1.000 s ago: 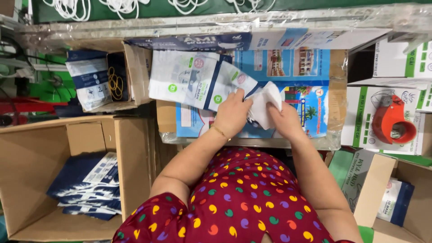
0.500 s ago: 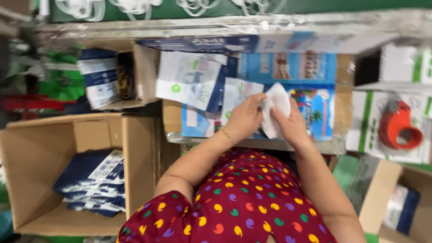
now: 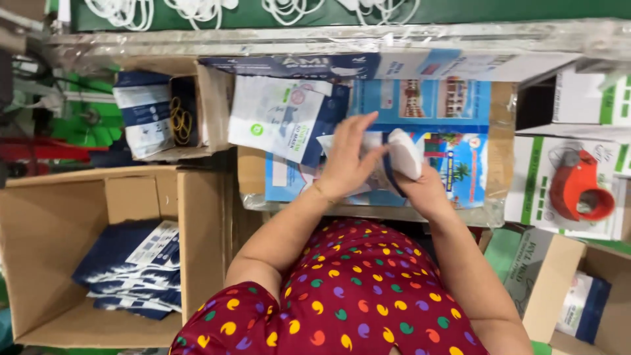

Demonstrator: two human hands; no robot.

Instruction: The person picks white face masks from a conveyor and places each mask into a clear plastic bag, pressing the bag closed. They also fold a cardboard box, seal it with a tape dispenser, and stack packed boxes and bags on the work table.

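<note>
My right hand [image 3: 420,187] grips a small stack of white face masks [image 3: 404,152] upright over the work surface. Against the stack's left side lies my left hand [image 3: 348,161], fingers spread and pressing on a white-and-blue packet that is mostly hidden under it. Both hands are above a colourful printed sheet [image 3: 460,131] that covers the table. A pile of white and blue flat packets [image 3: 279,118] lies just left of my left hand.
A large open cardboard box [image 3: 85,197] at the lower left holds several dark blue packets [image 3: 135,266]. A smaller box [image 3: 174,118] behind it holds packets and rubber bands. A red tape dispenser [image 3: 578,187] sits at the right. Another open box [image 3: 578,296] is at the lower right.
The mask stack has turned more upright in my right hand. My left hand has shifted from gripping it to lying flat against its left side.
</note>
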